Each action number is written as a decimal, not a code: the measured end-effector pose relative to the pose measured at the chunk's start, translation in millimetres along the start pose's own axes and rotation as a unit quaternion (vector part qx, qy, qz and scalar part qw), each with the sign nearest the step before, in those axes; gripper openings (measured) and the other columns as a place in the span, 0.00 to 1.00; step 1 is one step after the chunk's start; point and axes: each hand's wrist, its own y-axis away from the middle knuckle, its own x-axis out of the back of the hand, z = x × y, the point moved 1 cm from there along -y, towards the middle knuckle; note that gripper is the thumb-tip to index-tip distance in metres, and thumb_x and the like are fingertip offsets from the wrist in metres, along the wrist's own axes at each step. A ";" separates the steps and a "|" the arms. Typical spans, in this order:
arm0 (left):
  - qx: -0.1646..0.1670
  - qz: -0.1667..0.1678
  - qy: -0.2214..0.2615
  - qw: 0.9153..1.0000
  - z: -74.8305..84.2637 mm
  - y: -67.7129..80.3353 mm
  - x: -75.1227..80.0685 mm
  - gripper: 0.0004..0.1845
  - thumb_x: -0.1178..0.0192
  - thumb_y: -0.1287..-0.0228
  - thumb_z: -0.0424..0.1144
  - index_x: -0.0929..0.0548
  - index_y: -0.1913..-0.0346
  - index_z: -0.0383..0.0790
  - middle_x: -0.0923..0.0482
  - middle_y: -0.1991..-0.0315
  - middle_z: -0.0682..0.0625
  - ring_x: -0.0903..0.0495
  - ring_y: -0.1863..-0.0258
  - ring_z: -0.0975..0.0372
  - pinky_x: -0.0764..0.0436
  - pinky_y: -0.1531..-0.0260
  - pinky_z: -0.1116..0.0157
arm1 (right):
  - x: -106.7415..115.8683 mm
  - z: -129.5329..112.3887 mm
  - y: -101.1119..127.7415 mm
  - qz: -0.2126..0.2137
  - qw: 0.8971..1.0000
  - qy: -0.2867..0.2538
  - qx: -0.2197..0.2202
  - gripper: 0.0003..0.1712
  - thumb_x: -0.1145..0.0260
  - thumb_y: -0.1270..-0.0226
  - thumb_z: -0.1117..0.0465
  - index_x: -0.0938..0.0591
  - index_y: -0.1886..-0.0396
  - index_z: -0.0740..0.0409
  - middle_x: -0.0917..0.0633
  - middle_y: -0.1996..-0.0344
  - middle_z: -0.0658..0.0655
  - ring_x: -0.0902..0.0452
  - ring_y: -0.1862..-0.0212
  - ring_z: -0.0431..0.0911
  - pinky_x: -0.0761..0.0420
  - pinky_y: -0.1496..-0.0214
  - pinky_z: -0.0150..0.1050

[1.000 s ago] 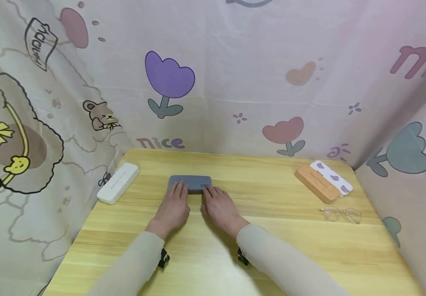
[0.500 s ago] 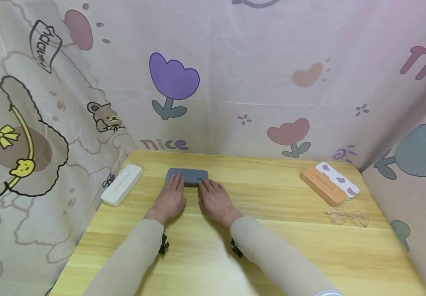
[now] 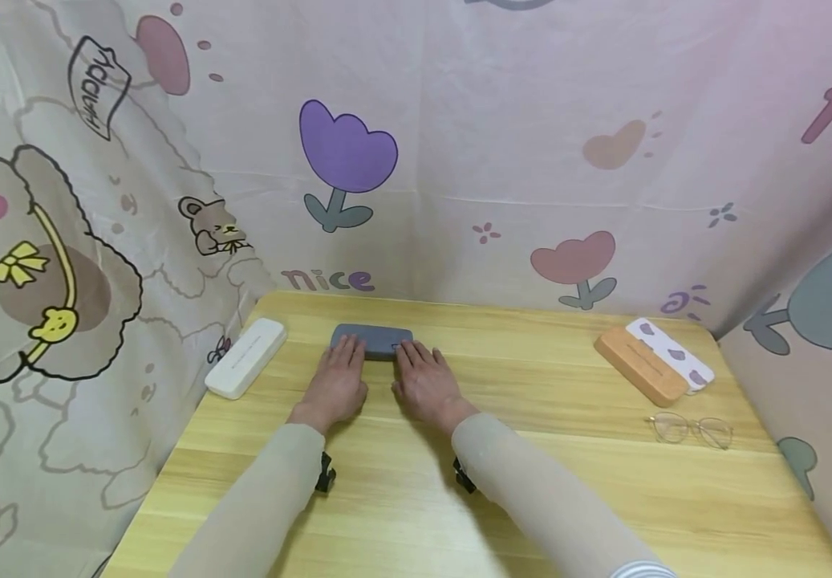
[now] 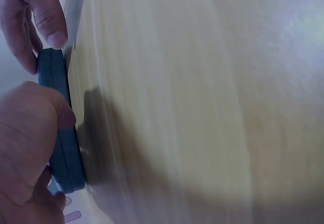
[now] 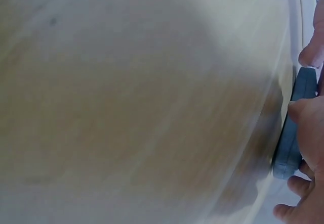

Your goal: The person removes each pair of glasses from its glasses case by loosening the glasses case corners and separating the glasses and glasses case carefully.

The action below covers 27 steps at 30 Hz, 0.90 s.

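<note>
A blue-grey glasses case (image 3: 381, 337) lies near the back of the wooden table, its long side facing me. My left hand (image 3: 336, 387) holds its left part, and my right hand (image 3: 426, 387) its right end. Fingers of both hands lie over the top of the case. In the left wrist view, the left thumb (image 4: 65, 114) sits against the front side of the case (image 4: 66, 155). The right thumb (image 5: 298, 107) touches the same side in the right wrist view. Parts of the other fingers are hidden behind the case and hands.
A white glasses case (image 3: 247, 359) lies at the table's left edge. Toward the back right an orange case (image 3: 639, 365) overlaps a white patterned piece (image 3: 679, 353). Thin-framed glasses (image 3: 690, 429) lie in front of them. Patterned curtains (image 3: 459, 144) stand behind the table (image 3: 401, 514).
Both hands have moved the blue-grey case a little farther back on the table, mostly in the first half second. Since then it has hardly moved. The head view has shifted slightly.
</note>
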 end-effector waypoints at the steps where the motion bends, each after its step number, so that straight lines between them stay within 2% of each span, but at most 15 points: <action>1: 0.004 0.005 -0.001 1.000 -1.4 1.4 0.2 0.39 0.46 0.26 0.38 0.46 0.18 0.27 0.51 0.17 0.30 0.53 0.16 0.38 0.50 0.20 0.39 | -0.2 0.1 0.1 0.000 1.000 -0.001 -0.001 0.43 0.47 0.17 0.39 0.43 0.15 0.57 0.41 0.16 0.57 0.43 0.17 0.53 0.38 0.19 0.57; 7: 0.055 0.031 -0.001 0.998 -19.4 10.5 7.2 0.38 0.49 0.26 0.36 0.46 0.19 0.24 0.49 0.18 0.27 0.51 0.18 0.35 0.49 0.21 0.36 | -1.3 0.4 0.4 0.002 1.000 -0.004 -0.003 0.42 0.48 0.16 0.40 0.42 0.15 0.56 0.40 0.16 0.57 0.43 0.17 0.53 0.38 0.19 0.57; 17: 0.161 0.047 0.030 0.985 -62.4 25.4 27.1 0.39 0.53 0.25 0.38 0.51 0.20 0.19 0.56 0.20 0.21 0.59 0.19 0.29 0.59 0.23 0.30 | -1.4 -0.8 0.0 -0.001 1.000 0.000 -0.002 0.41 0.48 0.16 0.40 0.42 0.15 0.56 0.40 0.16 0.57 0.42 0.17 0.54 0.37 0.19 0.56; 22: 0.204 0.028 0.051 0.977 -80.5 32.6 27.6 0.42 0.55 0.24 0.41 0.58 0.20 0.17 0.65 0.20 0.19 0.66 0.20 0.26 0.65 0.27 0.26 | -1.9 -1.8 -0.1 -0.002 1.000 0.002 -0.002 0.41 0.48 0.16 0.40 0.42 0.15 0.55 0.40 0.16 0.56 0.42 0.17 0.54 0.37 0.19 0.56; 27: 0.225 -0.002 0.063 0.972 -86.0 37.5 24.0 0.44 0.57 0.23 0.44 0.62 0.21 0.15 0.70 0.20 0.19 0.70 0.21 0.24 0.68 0.28 0.24 | -0.6 -0.4 -0.1 -0.001 1.000 0.005 0.001 0.41 0.48 0.16 0.40 0.42 0.15 0.56 0.40 0.16 0.57 0.42 0.17 0.54 0.36 0.19 0.57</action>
